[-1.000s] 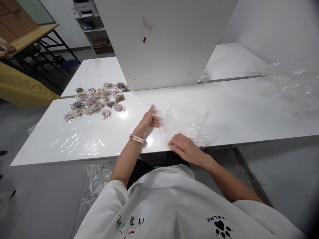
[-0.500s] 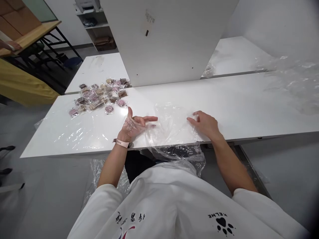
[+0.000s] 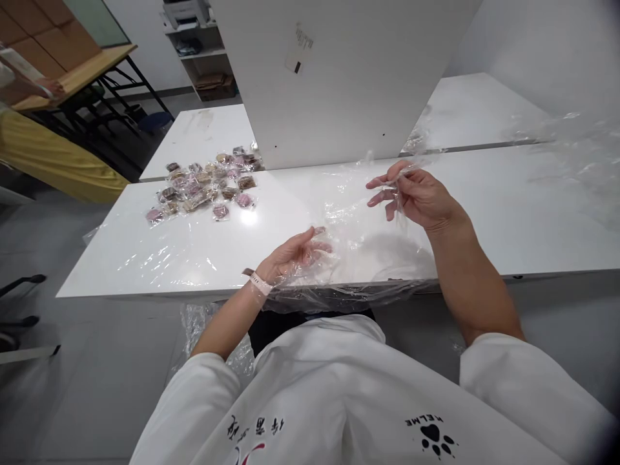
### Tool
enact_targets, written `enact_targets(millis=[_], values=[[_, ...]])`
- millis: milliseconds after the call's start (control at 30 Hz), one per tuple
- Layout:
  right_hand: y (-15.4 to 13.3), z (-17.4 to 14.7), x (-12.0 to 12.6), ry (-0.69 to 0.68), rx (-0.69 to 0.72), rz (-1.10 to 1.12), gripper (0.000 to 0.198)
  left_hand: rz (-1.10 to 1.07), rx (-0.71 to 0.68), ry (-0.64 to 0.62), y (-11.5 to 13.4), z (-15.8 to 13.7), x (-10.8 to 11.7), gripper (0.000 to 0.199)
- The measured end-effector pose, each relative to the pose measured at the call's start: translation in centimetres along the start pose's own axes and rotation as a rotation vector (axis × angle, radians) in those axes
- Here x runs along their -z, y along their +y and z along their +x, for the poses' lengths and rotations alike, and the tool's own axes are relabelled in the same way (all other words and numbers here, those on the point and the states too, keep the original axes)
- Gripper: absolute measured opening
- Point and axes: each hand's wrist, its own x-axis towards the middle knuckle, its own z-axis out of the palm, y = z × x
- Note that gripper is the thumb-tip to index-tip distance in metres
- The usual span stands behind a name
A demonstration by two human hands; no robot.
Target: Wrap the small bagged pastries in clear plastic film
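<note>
Clear plastic film [image 3: 358, 248] is draped over the front of the counter [image 3: 484, 219], pinched by the right hand [image 3: 419, 194]; whether it is gripped by the half-curled left hand [image 3: 293, 253] cannot be told. Likely light, limp and slippery, best held at its edges.

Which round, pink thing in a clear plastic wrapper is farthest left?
The pink one at the near-left corner of the pink, brown and tan wrapped pile; every other piece lies further right.
</note>
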Motion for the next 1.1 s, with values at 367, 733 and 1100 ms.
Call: enact_targets(millis=[367, 733, 1100], values=[[4.1, 3.1, 8.1, 0.444, -0.268, -0.765, 0.036, 0.592, -0.587, 0.756, 6.2, 1.0, 6.8, 0.017], [9.6, 1.7, 0.6, 0.038, -0.019, -1.304, 0.062, 1.457, -0.218, 1.033, 6.9, 4.5, 12.5, 0.068], [12.6, 1.7, 1.1, 0.03, -0.076, -1.344, 0.062, 1.545, -0.523, 0.831, 6.5, 6.0, 13.4, 0.029]])
